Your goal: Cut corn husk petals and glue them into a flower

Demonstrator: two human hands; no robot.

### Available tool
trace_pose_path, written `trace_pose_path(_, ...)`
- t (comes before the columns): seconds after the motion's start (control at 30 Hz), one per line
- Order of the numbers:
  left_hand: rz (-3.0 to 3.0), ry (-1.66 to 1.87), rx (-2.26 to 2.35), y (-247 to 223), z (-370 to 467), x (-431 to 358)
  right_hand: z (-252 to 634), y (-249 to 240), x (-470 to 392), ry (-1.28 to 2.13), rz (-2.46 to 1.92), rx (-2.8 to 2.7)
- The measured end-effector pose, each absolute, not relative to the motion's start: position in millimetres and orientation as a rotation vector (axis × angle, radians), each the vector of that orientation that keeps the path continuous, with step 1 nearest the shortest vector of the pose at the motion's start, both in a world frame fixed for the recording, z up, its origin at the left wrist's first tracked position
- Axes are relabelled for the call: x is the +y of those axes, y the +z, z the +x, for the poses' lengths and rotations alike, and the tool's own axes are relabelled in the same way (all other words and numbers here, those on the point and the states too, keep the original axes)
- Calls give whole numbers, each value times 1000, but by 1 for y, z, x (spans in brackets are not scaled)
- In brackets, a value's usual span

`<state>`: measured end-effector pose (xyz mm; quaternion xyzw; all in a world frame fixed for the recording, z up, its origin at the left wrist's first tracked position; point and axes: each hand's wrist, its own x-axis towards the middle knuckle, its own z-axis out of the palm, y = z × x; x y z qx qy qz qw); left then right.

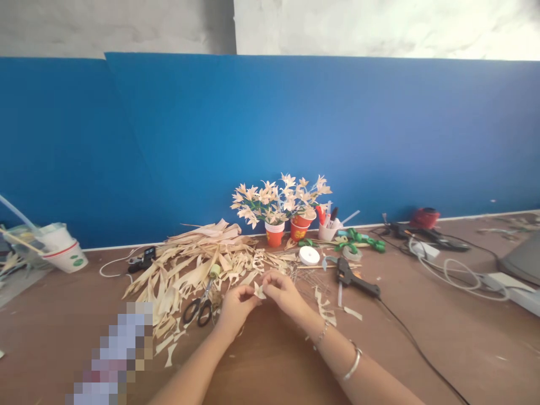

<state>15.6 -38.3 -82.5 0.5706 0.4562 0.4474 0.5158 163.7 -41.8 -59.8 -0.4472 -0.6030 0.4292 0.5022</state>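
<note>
A small pale star-shaped flower (259, 291) is pinched between my two hands, low in the middle of the view. My left hand (237, 306) holds it from the left with thumb and finger together. From the right, the fingertips of my right hand (282, 291) close on its other side. Black-handled scissors (204, 306) lie just left of my left hand, beside a heap of dry pale husk strips (198, 253). Behind my hands, several pale flowers (289, 194) on green stems stand in a red paper cup (274, 235).
A black glue gun (354, 278) lies right of my hands, its cable running to the front right. Behind it are a white disc (309, 255), a pen cup (327, 231) and green tape (367, 241). Left stands a paper cup (67, 256); right lies a power strip (512, 292).
</note>
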Motion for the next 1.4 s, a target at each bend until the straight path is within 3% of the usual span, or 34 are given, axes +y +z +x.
trace_pose_path(0.37,1211,998,945,-72,14,-44,166,-51,-46,1124,-955,-1511)
trace_pose_path(1.1,1372,1231,1046,-73,13,-38,164,-55,-45,1188,-1040,-1453)
trace_pose_path(1.2,1404,1252,1095,-73,13,-37,162,-54,-48,995,-1073,-1533)
trace_pose_path(1.4,1648,1329,1220,-75,12,-39,156,-51,-59,261,-1114,-1812)
